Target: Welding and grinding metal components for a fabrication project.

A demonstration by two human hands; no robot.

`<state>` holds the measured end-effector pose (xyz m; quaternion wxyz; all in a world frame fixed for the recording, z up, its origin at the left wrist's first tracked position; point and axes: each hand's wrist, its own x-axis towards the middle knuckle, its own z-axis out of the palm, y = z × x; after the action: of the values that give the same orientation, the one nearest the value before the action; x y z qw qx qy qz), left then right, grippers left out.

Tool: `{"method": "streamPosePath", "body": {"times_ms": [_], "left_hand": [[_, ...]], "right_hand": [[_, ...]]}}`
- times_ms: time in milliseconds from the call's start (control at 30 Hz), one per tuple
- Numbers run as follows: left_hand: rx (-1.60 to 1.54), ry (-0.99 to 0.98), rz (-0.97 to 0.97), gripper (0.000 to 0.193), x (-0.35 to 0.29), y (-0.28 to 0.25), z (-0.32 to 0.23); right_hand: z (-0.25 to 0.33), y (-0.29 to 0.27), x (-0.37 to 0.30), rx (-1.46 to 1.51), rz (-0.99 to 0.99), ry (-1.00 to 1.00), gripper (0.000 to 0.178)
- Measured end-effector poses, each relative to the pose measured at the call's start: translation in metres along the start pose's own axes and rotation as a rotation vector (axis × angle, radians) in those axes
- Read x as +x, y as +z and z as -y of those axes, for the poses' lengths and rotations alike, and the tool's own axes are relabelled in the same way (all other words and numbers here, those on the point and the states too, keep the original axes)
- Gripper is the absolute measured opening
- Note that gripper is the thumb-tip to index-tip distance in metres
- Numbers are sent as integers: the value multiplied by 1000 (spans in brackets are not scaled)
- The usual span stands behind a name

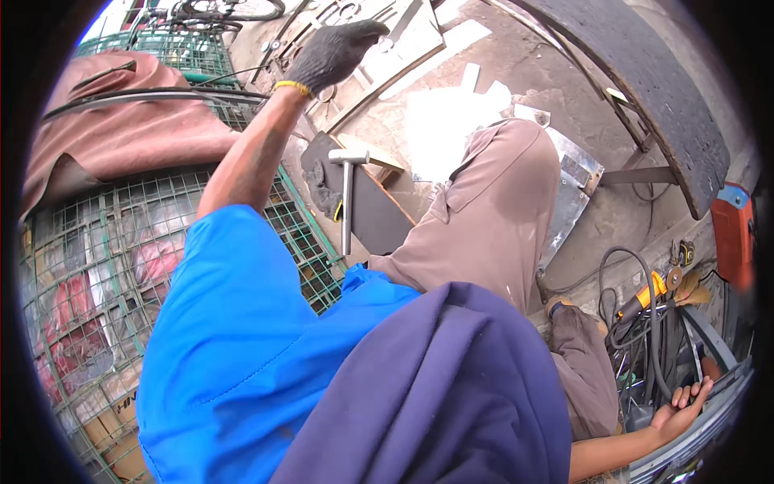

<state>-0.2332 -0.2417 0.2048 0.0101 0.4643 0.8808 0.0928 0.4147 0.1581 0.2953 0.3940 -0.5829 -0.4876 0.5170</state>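
My left hand (333, 58), in a dark grey glove with a yellow cuff, reaches out over the metalwork at the far side. Its fingers are closed at the end of a flat grey strip (401, 26). Far to the lower right, my bare right hand (679, 413) is beside a grey metal rail (730, 389). Its fingers curl inward; what they hold, if anything, is hidden. A hammer (348, 159) with a pale metal head and long handle rests on a dark board (375, 211), between my left arm and my bent knee.
Green wire mesh (105, 242) and a reddish-brown cover (137, 121) lie at left. White sheet pieces (439, 121) and shiny metal plates (571, 206) surround my knee. A dark tabletop (637, 73) overhangs at right. A yellow-and-black power tool (642, 297), cables and an orange case (732, 234) are near my right arm.
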Motion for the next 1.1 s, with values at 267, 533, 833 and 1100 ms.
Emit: {"method": "streamPosePath", "body": {"times_ms": [267,533,833,1100], "left_hand": [[-142,-966,-140,26,-295,60,-11],[-124,-876,67,29,-349,117,40],[-168,-750,83,36,-316,97,43],[-331,-799,429,50,-310,101,91]], "right_hand": [[-18,33,23,79,153,-10,27],[-30,62,10,131,109,26,21],[-9,38,-19,168,15,-48,23],[-2,33,-29,212,12,-85,24]]}}
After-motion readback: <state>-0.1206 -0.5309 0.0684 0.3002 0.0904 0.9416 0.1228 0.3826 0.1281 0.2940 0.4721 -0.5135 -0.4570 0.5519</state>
